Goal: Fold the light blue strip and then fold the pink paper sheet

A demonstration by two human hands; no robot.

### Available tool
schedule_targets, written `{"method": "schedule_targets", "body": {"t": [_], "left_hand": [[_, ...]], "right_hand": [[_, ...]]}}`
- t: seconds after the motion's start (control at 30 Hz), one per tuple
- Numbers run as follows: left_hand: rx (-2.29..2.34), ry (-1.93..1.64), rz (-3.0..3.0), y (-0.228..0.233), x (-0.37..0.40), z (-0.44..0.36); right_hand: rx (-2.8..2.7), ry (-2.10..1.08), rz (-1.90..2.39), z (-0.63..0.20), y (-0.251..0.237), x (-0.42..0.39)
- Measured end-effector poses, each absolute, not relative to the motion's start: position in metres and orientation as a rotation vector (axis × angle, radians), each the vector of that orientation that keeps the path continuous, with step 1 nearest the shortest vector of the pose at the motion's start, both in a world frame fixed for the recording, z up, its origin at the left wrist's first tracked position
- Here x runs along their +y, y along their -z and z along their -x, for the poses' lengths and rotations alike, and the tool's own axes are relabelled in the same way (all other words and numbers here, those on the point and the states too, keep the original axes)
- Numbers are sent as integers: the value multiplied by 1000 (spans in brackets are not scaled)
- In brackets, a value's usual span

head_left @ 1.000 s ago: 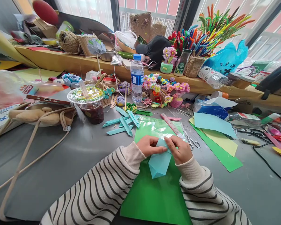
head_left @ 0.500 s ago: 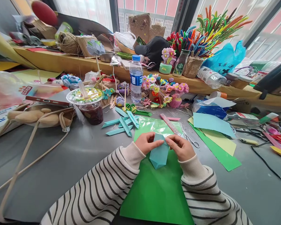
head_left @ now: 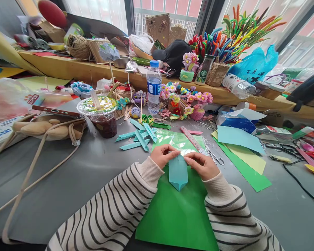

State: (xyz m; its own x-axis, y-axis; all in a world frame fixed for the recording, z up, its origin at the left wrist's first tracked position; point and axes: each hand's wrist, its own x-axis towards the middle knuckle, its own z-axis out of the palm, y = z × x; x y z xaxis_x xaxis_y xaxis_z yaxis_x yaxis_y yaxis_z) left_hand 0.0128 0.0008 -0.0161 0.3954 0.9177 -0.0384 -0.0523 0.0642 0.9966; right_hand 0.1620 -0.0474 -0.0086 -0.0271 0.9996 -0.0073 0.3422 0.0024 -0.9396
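Observation:
A light blue piece of folded paper [head_left: 178, 172] is held over a green sheet [head_left: 172, 216], its pointed end toward me. My left hand [head_left: 162, 156] pinches the paper's far left corner between thumb and fingers. At the far right corner, my right hand [head_left: 202, 164] pinches it too. The far edge of the paper is partly hidden by my fingertips. Beyond my left hand lie several folded light blue paper strips [head_left: 138, 137], crossing one another. A pink ruler [head_left: 192, 138] lies past my right hand, with small scissors [head_left: 216, 155] beside it.
A lidded drink cup [head_left: 103, 122] and a beige bag [head_left: 49, 130] stand at left. A water bottle [head_left: 154, 89] and crocheted flowers [head_left: 184, 97] line the back. Green paper [head_left: 251, 174], a light blue sheet [head_left: 240, 138] and larger scissors [head_left: 282, 148] lie at right.
The folded paper has turned slightly, so its pointed end now faces more directly toward me. My left fingers have shifted right along its far edge. Both hands still pinch it.

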Motion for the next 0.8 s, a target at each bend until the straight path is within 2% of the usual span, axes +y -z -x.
{"method": "schedule_targets", "body": {"t": [0.8], "left_hand": [[935,-896,-1250,15,-1,-13]], "right_hand": [[-1518,-1001,1431,-162,11,-47]]}}
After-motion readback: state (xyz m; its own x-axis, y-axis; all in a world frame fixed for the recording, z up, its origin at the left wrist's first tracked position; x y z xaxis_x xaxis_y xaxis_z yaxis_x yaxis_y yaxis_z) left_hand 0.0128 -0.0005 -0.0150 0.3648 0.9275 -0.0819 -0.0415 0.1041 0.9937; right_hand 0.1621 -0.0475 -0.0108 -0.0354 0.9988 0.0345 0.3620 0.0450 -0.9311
